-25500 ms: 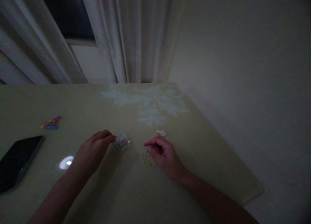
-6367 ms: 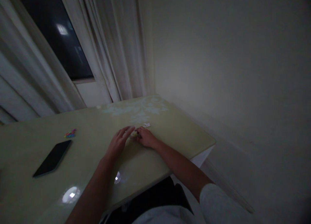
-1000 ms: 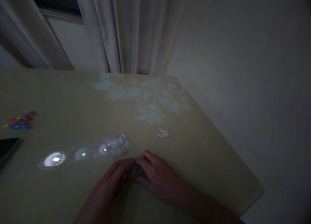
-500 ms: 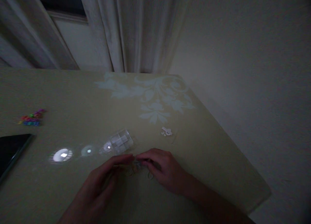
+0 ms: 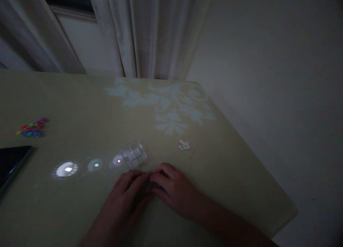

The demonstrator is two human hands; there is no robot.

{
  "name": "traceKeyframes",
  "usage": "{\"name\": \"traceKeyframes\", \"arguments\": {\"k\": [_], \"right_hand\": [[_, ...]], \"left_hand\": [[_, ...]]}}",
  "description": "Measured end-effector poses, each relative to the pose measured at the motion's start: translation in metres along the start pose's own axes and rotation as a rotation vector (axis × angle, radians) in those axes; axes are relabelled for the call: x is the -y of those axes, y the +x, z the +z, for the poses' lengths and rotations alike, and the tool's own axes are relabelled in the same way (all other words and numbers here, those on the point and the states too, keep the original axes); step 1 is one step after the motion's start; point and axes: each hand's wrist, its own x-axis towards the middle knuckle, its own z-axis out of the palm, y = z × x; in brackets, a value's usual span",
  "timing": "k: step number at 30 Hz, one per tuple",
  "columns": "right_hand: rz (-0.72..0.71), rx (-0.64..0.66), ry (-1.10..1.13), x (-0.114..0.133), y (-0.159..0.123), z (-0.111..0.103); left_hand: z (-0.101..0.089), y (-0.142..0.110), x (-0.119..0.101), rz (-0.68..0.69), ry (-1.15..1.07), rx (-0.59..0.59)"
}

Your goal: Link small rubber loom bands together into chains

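Fingertips touching, my left hand (image 5: 131, 191) and my right hand (image 5: 173, 186) close in from both sides around a small heap of thin loops (image 5: 152, 185), which look like little rubber bands. Only a dark sliver of the heap shows between the fingers; the rest is hidden. Just beyond my left fingers lies a clear plastic compartment box (image 5: 134, 155). Past my right hand, a small white key-shaped piece (image 5: 184, 144) rests with tiny white bits beside it.
A pile of colourful beads (image 5: 32, 128) lies at the far left, above a dark flat device (image 5: 13, 165). Lamp reflections shine on the table (image 5: 80, 107), which has a pale leaf pattern. A wall (image 5: 268, 97) runs along the right, curtains (image 5: 144, 36) behind.
Both hands have drawn together over the loops, which lay exposed between them before. My left hand moved right and its fingers curled in. The view has shifted slightly.
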Motion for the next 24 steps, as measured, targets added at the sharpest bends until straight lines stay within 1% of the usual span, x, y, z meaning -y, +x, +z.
{"name": "traceKeyframes", "arguments": {"k": [2, 5, 8, 11, 13, 15, 18, 22, 24], "right_hand": [[-0.014, -0.028, -0.003, 0.002, 0.001, 0.005], [-0.040, -0.116, 0.045, 0.001, 0.001, 0.010], [-0.069, -0.218, 0.181, -0.003, 0.000, 0.012], [-0.036, -0.278, 0.273, -0.007, -0.001, 0.008], [0.018, -0.285, 0.305, -0.009, -0.001, 0.002], [0.038, -0.284, 0.319, -0.009, -0.001, -0.005], [0.018, -0.288, 0.318, -0.008, -0.001, -0.011], [-0.010, -0.248, 0.320, -0.005, -0.001, -0.012], [-0.024, -0.221, 0.295, -0.005, -0.003, -0.013]], "left_hand": [[0.005, 0.002, -0.002, 0.012, 0.033, 0.019], [0.004, 0.003, -0.003, -0.005, 0.033, 0.020], [-0.006, 0.003, -0.004, -0.040, -0.056, -0.008], [-0.020, 0.003, -0.008, -0.064, -0.181, -0.026], [-0.028, 0.002, -0.009, -0.075, -0.226, -0.006], [-0.034, -0.001, -0.009, -0.079, -0.232, 0.020], [-0.035, -0.005, -0.009, -0.043, -0.196, 0.002], [-0.037, 0.001, -0.014, 0.033, -0.181, -0.049], [-0.041, 0.004, -0.015, 0.023, -0.173, -0.041]]}}
